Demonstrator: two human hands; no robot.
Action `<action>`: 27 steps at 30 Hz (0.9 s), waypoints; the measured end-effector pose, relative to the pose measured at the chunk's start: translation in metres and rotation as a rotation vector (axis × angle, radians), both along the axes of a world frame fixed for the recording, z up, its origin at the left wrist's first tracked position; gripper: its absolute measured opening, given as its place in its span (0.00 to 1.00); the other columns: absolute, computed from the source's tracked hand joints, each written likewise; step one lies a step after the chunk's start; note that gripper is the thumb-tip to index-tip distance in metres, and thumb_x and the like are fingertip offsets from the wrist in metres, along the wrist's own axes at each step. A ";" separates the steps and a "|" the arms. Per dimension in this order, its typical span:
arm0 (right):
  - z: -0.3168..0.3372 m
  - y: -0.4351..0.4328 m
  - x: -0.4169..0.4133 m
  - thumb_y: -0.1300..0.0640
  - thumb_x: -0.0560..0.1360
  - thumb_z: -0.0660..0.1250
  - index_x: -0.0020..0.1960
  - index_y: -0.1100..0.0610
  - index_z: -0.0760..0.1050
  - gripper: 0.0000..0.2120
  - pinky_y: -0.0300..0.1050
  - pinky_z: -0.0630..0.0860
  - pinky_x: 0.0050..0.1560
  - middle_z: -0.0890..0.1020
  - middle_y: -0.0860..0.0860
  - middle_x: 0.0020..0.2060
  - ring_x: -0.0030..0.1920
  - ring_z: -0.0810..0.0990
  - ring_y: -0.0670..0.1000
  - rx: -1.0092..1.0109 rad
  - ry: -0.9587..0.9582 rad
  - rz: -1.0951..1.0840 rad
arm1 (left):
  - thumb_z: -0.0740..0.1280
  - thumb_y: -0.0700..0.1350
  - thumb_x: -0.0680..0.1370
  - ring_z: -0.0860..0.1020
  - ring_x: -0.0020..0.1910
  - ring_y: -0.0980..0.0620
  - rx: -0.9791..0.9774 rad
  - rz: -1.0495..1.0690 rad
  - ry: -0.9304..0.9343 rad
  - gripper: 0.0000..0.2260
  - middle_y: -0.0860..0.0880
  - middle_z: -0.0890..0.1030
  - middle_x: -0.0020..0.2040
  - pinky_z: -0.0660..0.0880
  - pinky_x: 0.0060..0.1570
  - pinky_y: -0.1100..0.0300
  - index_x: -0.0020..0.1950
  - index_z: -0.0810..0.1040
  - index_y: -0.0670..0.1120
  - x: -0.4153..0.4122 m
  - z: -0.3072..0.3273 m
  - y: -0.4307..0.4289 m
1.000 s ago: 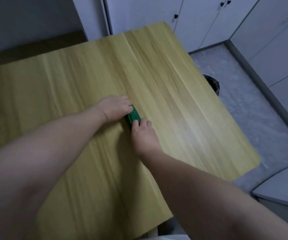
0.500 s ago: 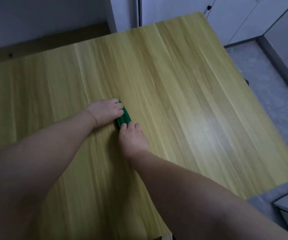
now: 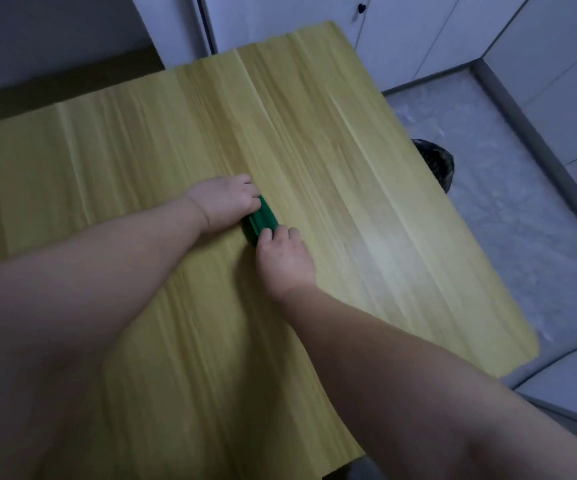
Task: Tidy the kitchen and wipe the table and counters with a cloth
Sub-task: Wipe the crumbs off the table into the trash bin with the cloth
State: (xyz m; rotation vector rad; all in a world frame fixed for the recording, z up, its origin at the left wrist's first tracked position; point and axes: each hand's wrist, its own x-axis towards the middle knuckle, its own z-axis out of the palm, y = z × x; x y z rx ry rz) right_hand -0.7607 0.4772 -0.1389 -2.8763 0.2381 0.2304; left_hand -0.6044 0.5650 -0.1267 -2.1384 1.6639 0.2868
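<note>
**Cloth bunched between both hands, mid-table**

Cloth (image 3: 261,220): green, folded into a narrow strip, lying flat on the table (image 3: 349,161) about mid-surface. Long axis runs roughly near-to-far from the person, far end tipped slightly right.

L hand (image 3: 224,202): sits on the cloth's left flank and far end. Fingers (image 3: 249,194) curled down onto it, gripping the edge.

R hand (image 3: 285,258): at the near end. Fingers (image 3: 273,233) curled over the tip, pinching it. Both hands touch the cloth, neither nearer than the other. Only a short green stretch shows between them.

Judgement: looks like folding or re-gripping before a wipe stroke, not the stroke itself. Most bare table lies to the right and far side, so R hand seems better placed to sweep that way. The strip is narrow, so it would cover little per pass unless opened out.

Containers: dark bin (image 3: 434,161) on the floor (image 3: 522,209), just off the table's right edge, partly hidden. Contents can't be told. Cabinets (image 3: 401,36) behind, doors closed.
</note>
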 end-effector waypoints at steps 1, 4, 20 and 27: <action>0.000 -0.018 0.001 0.65 0.80 0.54 0.58 0.62 0.72 0.11 0.52 0.73 0.49 0.77 0.60 0.54 0.55 0.74 0.61 -0.005 0.009 -0.016 | 0.57 0.39 0.82 0.72 0.56 0.46 0.001 -0.010 0.000 0.11 0.46 0.77 0.55 0.74 0.55 0.53 0.56 0.78 0.43 0.001 0.000 -0.022; -0.002 -0.074 0.003 0.64 0.80 0.54 0.60 0.62 0.71 0.12 0.52 0.72 0.52 0.76 0.60 0.56 0.57 0.73 0.61 -0.027 0.022 -0.060 | 0.57 0.39 0.82 0.73 0.57 0.45 -0.003 -0.048 0.004 0.11 0.46 0.78 0.56 0.72 0.56 0.54 0.58 0.78 0.43 0.005 0.002 -0.087; -0.022 -0.284 0.000 0.64 0.71 0.42 0.53 0.63 0.72 0.21 0.56 0.71 0.48 0.76 0.63 0.51 0.51 0.73 0.64 -0.130 -0.062 -0.308 | 0.59 0.36 0.80 0.75 0.58 0.42 -0.088 -0.099 -0.046 0.12 0.45 0.80 0.55 0.75 0.52 0.50 0.58 0.79 0.43 0.006 -0.005 -0.331; -0.020 -0.300 0.003 0.68 0.78 0.53 0.58 0.63 0.70 0.12 0.55 0.72 0.53 0.73 0.62 0.56 0.57 0.71 0.62 -0.122 0.019 -0.332 | 0.56 0.34 0.80 0.75 0.58 0.43 -0.046 -0.092 -0.086 0.14 0.44 0.79 0.56 0.70 0.43 0.53 0.59 0.79 0.42 -0.005 0.002 -0.356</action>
